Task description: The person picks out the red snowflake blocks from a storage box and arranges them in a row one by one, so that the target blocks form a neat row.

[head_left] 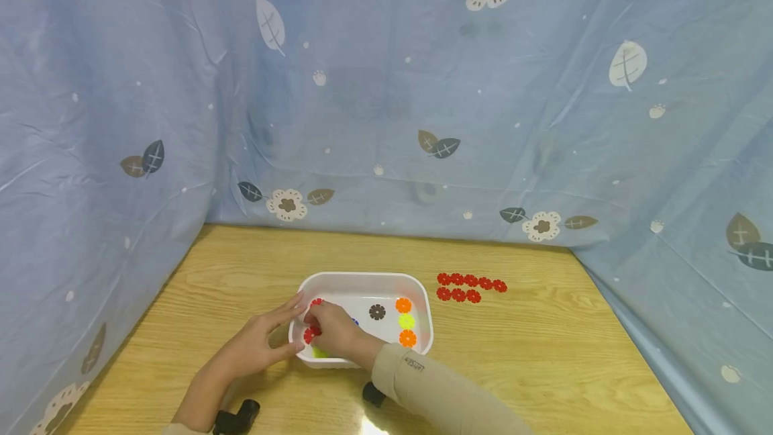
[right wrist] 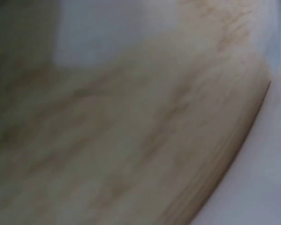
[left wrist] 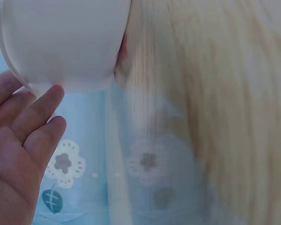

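A white plastic tray stands on the table, holding toothed snowflake discs. My left hand is at the tray's left end, fingers and thumb spread along the rim; in the left wrist view its fairly straight fingers touch the outer wall. Inside the tray, my right hand reaches down at the left with curled fingers, pinching a red snowflake disc partly hidden by them. Another red disc lies just beyond the knuckles. Yellow-green and blue discs show partly beside this hand. The right wrist view is blurred and shows no fingers.
A brown disc lies mid-tray; two orange and one yellow disc line its right side. Several red discs form two rows on the table, right of the tray. Black objects sit by both forearms. Patterned blue curtains enclose the table.
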The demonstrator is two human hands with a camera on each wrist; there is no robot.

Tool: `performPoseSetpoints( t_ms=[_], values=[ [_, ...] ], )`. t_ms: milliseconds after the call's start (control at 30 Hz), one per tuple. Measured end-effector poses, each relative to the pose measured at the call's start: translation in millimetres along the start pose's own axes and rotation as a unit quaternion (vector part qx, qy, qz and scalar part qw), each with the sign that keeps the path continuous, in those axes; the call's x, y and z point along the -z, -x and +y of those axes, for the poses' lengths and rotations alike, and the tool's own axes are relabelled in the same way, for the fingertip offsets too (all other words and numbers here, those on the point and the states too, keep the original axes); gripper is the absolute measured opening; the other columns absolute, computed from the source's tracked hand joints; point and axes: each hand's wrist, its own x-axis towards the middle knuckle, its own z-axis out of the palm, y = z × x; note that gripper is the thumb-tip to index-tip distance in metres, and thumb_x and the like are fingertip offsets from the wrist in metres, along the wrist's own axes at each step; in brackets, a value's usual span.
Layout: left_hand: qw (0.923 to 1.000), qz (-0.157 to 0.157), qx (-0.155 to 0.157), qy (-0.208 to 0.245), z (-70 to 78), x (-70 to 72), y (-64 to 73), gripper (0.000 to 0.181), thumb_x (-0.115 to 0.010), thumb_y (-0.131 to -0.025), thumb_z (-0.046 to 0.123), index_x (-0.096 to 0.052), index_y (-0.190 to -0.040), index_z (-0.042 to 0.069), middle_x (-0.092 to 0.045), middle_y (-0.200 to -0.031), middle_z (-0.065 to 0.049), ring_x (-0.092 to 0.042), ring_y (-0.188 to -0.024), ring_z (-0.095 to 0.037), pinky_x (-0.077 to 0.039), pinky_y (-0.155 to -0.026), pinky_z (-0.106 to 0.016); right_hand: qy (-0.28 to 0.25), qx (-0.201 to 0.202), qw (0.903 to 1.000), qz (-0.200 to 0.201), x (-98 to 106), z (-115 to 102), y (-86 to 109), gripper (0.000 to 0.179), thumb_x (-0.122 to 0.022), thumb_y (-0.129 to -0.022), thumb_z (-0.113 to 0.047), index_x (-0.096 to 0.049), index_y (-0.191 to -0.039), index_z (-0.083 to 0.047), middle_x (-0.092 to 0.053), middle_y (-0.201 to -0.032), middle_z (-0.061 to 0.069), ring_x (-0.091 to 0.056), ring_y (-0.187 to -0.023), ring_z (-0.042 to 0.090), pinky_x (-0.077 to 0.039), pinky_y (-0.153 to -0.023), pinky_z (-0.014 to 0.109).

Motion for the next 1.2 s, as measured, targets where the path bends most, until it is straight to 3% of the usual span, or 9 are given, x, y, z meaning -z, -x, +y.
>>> performPoseSetpoints(
  t_ms=[333, 600, 800, 1000, 1200],
  values=[
    [1.0000, 0.001, 0.002, -0.003, 0.1, 0.8, 0.4, 0.060, -0.073, -0.083, 0.030, -0.053, -0.136, 0.009, -0.042, -0.147, -0.010, -0.044, -0.130, -0.030, -0.045, -0.100, -0.048, 0.018, 0.022, 0.9996, 0.006, 0.6, -0.9, -2.2, 0.014, -0.076, -0.073, -0.003, -0.067, -0.079, -0.012, -0.051, -0.073, -0.008, -0.042, -0.070, 0.001, -0.038, -0.062, 0.010],
    [1.0000, 0.000, 0.000, -0.005, 1.8, 0.9, 0.2, 0.061, -0.071, -0.084, 0.034, -0.053, -0.136, 0.008, -0.042, -0.147, -0.009, -0.046, -0.129, -0.030, -0.046, -0.099, -0.047, 0.022, 0.013, 0.9997, 0.002, 0.0, 0.4, -2.5, 0.028, -0.076, -0.073, -0.003, -0.066, -0.099, -0.008, -0.055, -0.082, -0.004, -0.046, -0.074, 0.003, -0.041, -0.067, 0.010],
    [0.9999, 0.000, 0.001, -0.011, 1.5, 0.1, -0.1, 0.060, -0.072, -0.083, 0.032, -0.054, -0.135, 0.007, -0.042, -0.148, -0.009, -0.045, -0.129, -0.030, -0.045, -0.099, -0.050, 0.024, 0.002, 0.9997, -0.004, 0.4, 0.6, -0.7, 0.019, -0.076, -0.074, -0.006, -0.068, -0.091, -0.010, -0.051, -0.081, -0.006, -0.043, -0.074, 0.002, -0.039, -0.065, 0.010],
    [0.9999, 0.002, 0.003, -0.016, 0.9, -0.9, 0.6, 0.060, -0.072, -0.083, 0.032, -0.054, -0.135, 0.007, -0.042, -0.147, -0.009, -0.045, -0.129, -0.031, -0.044, -0.098, -0.053, -0.008, -0.010, 0.9999, -0.004, 0.7, 0.3, 0.1, 0.021, -0.074, -0.074, -0.002, -0.061, -0.087, -0.013, -0.050, -0.076, -0.010, -0.044, -0.068, 0.000, -0.039, -0.060, 0.010],
    [0.9999, 0.004, -0.004, -0.012, -0.1, -1.5, 0.2, 0.060, -0.072, -0.083, 0.031, -0.054, -0.134, 0.007, -0.043, -0.147, -0.010, -0.045, -0.129, -0.031, -0.045, -0.099, -0.050, -0.088, -0.027, 0.9955, 0.021, 4.2, 1.6, 1.8, 0.018, -0.071, -0.076, 0.002, -0.065, -0.089, -0.009, -0.063, -0.076, -0.005, -0.051, -0.069, -0.001, -0.045, -0.065, 0.012]
  ],
)
